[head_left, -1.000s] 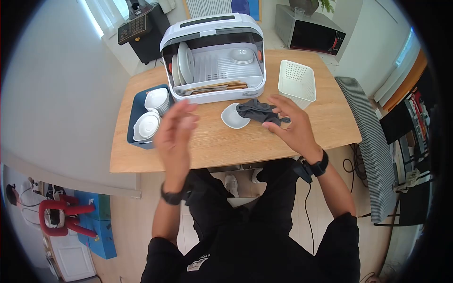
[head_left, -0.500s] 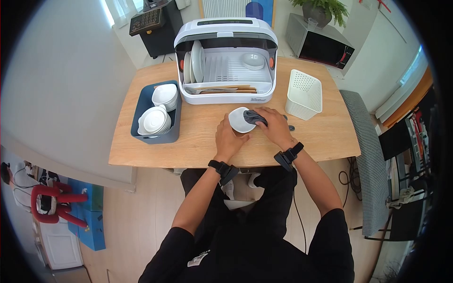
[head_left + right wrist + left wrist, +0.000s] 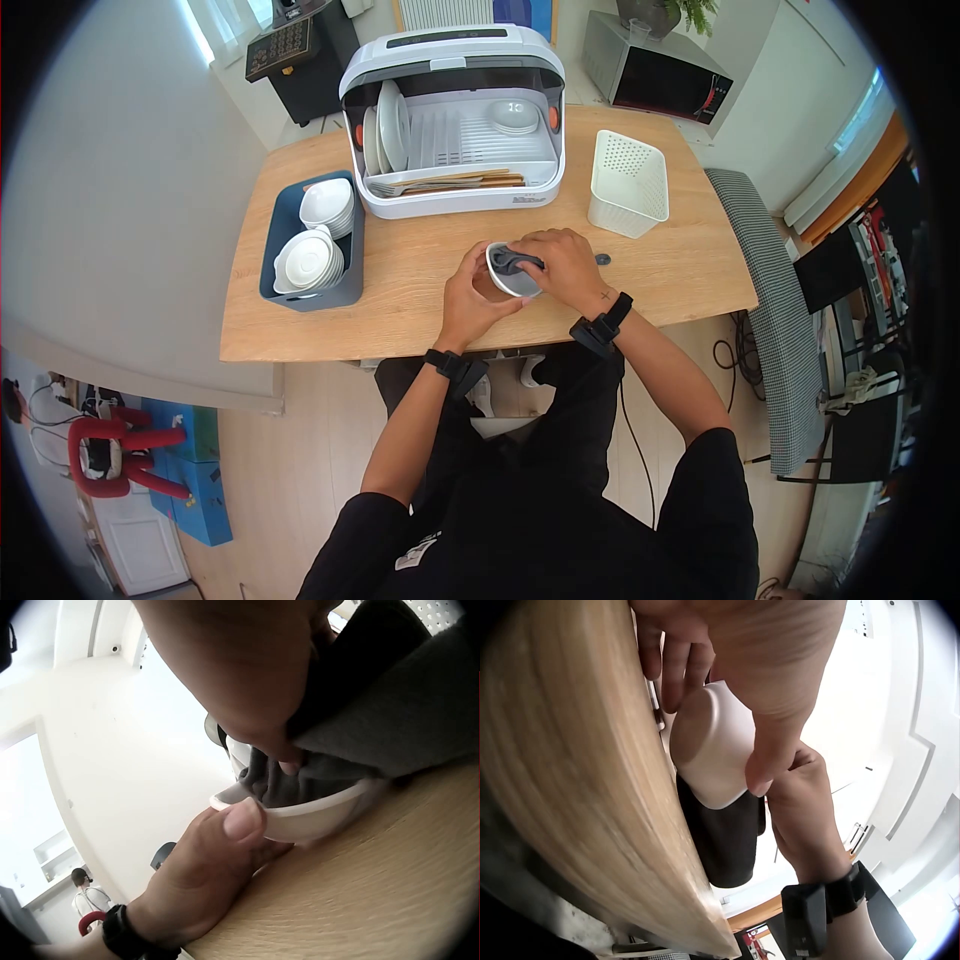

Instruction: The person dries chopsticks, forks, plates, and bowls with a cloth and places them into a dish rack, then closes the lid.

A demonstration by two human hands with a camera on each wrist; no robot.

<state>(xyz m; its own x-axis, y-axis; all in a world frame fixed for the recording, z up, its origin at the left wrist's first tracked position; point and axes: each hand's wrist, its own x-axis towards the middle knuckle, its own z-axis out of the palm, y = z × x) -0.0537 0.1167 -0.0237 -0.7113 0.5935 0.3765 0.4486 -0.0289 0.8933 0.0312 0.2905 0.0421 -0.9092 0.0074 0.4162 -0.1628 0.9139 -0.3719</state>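
A white bowl (image 3: 519, 285) is tilted on its side low over the wooden table, its opening toward my right hand. My left hand (image 3: 472, 308) grips it from the left, thumb on the near rim and fingers around the far side. Bunched in my right hand (image 3: 566, 264) is a dark grey cloth (image 3: 405, 712), part of it pushed inside the bowl against the inner wall. In the left wrist view the bowl's pale underside (image 3: 694, 731) faces the camera, and the cloth hangs below the rim.
A white dish dryer (image 3: 455, 205) with plates, small dishes and cutlery stands behind. On the left is a blue bin (image 3: 340, 290) of stacked white bowls; a white perforated basket (image 3: 628, 215) stands right. A small dark rounded thing (image 3: 602, 259) lies beside my right hand.
Both hands came down and together at the bowl. My left hand took hold of it and it tilted up; my right hand gathered the cloth and moved it into the bowl.
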